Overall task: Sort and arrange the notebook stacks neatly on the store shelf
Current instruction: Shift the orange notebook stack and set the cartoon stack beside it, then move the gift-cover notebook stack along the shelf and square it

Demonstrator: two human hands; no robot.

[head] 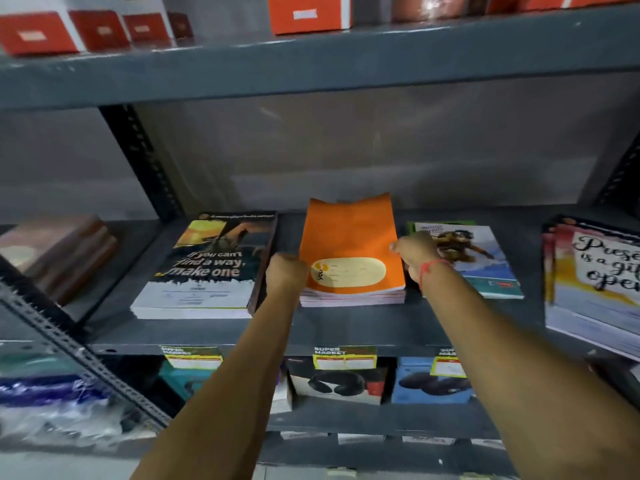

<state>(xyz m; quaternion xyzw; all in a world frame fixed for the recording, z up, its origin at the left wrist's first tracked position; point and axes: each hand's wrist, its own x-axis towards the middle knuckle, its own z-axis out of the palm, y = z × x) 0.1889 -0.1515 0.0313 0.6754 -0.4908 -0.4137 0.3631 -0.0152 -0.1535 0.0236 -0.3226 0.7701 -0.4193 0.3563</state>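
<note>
A stack of orange notebooks (pixel 349 244) lies in the middle of the grey metal shelf (pixel 346 327); the far edge of its top cover curls upward. My left hand (pixel 285 271) presses against the stack's left side with fingers closed. My right hand (pixel 414 254), a red thread on its wrist, grips the stack's right edge. To the left lies a stack with a dark cover reading "If you can't find a way, make one" (pixel 207 268). To the right sits a stack with a blue illustrated cover (pixel 485 261), partly hidden by my right hand.
A watercolour-cover stack (pixel 595 282) overhangs the shelf at far right. Brown notebooks (pixel 62 251) lie on the neighbouring shelf at left. Red-orange boxes (pixel 308 13) stand on the shelf above. Boxed neck pillows (pixel 339 382) sit below behind price tags.
</note>
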